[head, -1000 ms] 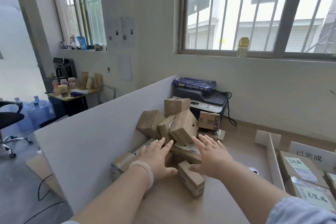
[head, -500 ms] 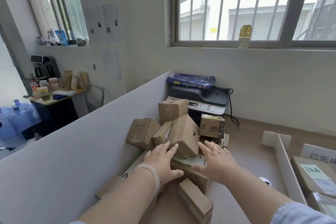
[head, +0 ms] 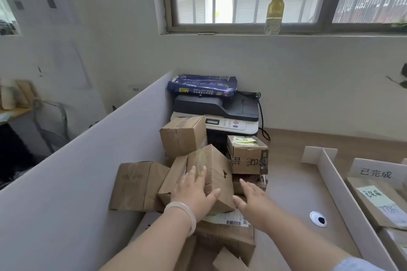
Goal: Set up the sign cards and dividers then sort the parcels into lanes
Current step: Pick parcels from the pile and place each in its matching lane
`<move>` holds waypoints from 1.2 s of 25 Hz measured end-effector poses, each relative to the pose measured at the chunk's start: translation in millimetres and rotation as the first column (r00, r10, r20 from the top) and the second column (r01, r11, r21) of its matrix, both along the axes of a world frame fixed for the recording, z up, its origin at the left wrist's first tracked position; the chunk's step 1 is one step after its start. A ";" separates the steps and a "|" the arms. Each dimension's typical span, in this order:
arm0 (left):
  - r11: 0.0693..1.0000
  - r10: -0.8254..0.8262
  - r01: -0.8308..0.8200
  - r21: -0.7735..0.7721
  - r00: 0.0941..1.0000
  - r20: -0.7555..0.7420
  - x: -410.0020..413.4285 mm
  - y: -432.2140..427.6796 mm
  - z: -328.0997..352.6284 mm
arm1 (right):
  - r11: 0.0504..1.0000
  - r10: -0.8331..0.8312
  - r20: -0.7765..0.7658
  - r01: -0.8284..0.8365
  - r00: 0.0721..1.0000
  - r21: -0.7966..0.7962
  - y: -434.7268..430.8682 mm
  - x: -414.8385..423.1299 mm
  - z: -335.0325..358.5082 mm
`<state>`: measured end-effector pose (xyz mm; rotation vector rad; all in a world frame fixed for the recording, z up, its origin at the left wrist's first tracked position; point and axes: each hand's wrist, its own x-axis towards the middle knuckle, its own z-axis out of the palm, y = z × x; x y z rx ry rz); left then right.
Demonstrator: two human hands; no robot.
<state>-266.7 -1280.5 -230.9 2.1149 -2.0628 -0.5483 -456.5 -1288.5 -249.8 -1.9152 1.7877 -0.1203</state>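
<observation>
Both hands have moved up the pile [head: 136, 185] since a second ago, off the low flat parcel and onto the tilted box [head: 217, 167] on top. Left hand [head: 193, 196] lies on the box, fingers straight and spread, thumb across the near face, no real grip. Right hand [head: 253, 202] is just right of the box, fingers wide, holding nothing. Probably not touching, but it's too blurred to say. Box sits mid-pile, near side of the printer [head: 220, 105], on the left of the counter [head: 293, 193].

Setup looks done: divider [head: 339, 191] standing at right, sign card [head: 374, 174] up. A few labelled parcels [head: 372, 202] are already in the right lane. Most of the pile is unsorted, and this box looks next.
</observation>
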 end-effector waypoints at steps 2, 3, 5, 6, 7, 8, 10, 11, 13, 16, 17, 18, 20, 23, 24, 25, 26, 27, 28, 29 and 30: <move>1.000 0.005 -0.005 -0.001 1.000 -0.029 -0.6 -15.8 -4.4 | 0.998 -0.056 0.040 0.055 0.998 0.025 -14.7 6.4 -9.3; 1.000 0.005 -0.005 0.003 1.000 -0.031 -0.3 -22.6 -7.7 | 0.996 -0.081 0.054 0.079 0.995 0.034 -22.6 9.7 -12.3; 1.000 0.001 0.000 0.025 0.999 -0.043 0.0 -32.1 -15.1 | 0.991 -0.119 0.076 0.114 0.990 0.066 -36.5 16.0 -16.4; 0.999 0.000 0.002 0.038 0.998 -0.058 -0.5 -34.5 -18.8 | 0.987 -0.135 0.090 0.126 0.987 0.098 -41.8 19.3 -18.1; 0.999 0.003 0.001 0.042 0.997 -0.075 -0.9 -35.7 -22.6 | 0.980 -0.155 0.111 0.139 0.982 0.140 -46.1 22.4 -21.1; 0.999 0.007 -0.004 0.038 0.996 -0.090 -0.8 -36.3 -24.8 | 0.970 -0.180 0.139 0.153 0.974 0.187 -48.7 25.5 -24.0; 1.000 0.010 -0.008 0.022 0.994 -0.109 -0.3 -35.9 -25.5 | 0.936 -0.278 0.248 0.203 0.928 0.288 -49.6 30.4 -26.3; 1.000 0.012 -0.010 0.017 0.993 -0.114 -0.5 -34.5 -24.7 | 0.915 -0.340 0.319 0.232 0.885 0.330 -48.4 31.5 -24.5; 1.000 0.021 -0.019 0.021 0.992 -0.128 -1.7 -28.1 -22.0 | 0.895 -0.394 0.388 0.252 0.833 0.368 -42.4 32.9 -17.9; 0.999 0.041 -0.036 0.028 0.983 -0.178 -0.3 -11.8 -15.2 | 0.912 -0.361 0.391 0.232 0.846 0.339 -25.1 33.6 -7.4; 0.999 0.039 -0.035 0.025 0.979 -0.201 1.6 -5.3 -12.2 | 0.910 -0.369 0.401 0.239 0.839 0.338 -18.9 33.1 -5.8; 0.999 0.033 -0.029 0.021 0.975 -0.219 3.0 2.2 -9.1 | 0.908 -0.379 0.417 0.244 0.826 0.341 -11.6 31.9 -4.4; 1.000 0.025 -0.021 0.020 0.967 -0.255 4.0 22.6 -2.7 | 0.913 -0.369 0.450 0.224 0.813 0.342 8.7 29.7 -0.1; 0.999 0.035 -0.030 0.018 0.943 -0.331 -0.6 57.1 -0.2 | 0.927 -0.361 0.505 0.244 0.784 0.284 45.4 29.5 -3.1; 0.999 0.039 -0.035 0.016 0.928 -0.370 -2.4 67.7 -0.9 | 0.933 -0.358 0.546 0.261 0.758 0.250 58.2 29.4 -5.9; 0.999 0.045 -0.044 0.011 0.908 -0.416 -4.0 76.4 -3.1 | 0.938 -0.346 0.594 0.268 0.727 0.219 70.8 29.2 -7.4; 0.998 0.057 -0.061 0.008 0.881 -0.470 -6.3 83.7 -5.6 | 0.941 -0.337 0.640 0.278 0.690 0.195 81.1 27.5 -10.4; 0.996 0.074 -0.085 0.003 0.846 -0.527 -10.1 92.3 -7.1 | 0.937 -0.341 0.677 0.291 0.652 0.191 92.2 24.8 -11.2; 0.994 0.085 -0.108 -0.006 0.814 -0.574 -14.7 100.2 -7.7 | 0.935 -0.340 0.720 0.302 0.605 0.187 101.3 21.6 -10.9; 0.992 0.086 -0.123 -0.021 0.792 -0.605 -20.1 107.4 -8.0 | 0.931 -0.339 0.761 0.313 0.553 0.187 109.6 18.4 -8.6; 0.991 0.080 -0.129 -0.034 0.782 -0.618 -25.7 114.0 -7.7 | 0.928 -0.336 0.802 0.319 0.494 0.192 116.5 14.3 -5.5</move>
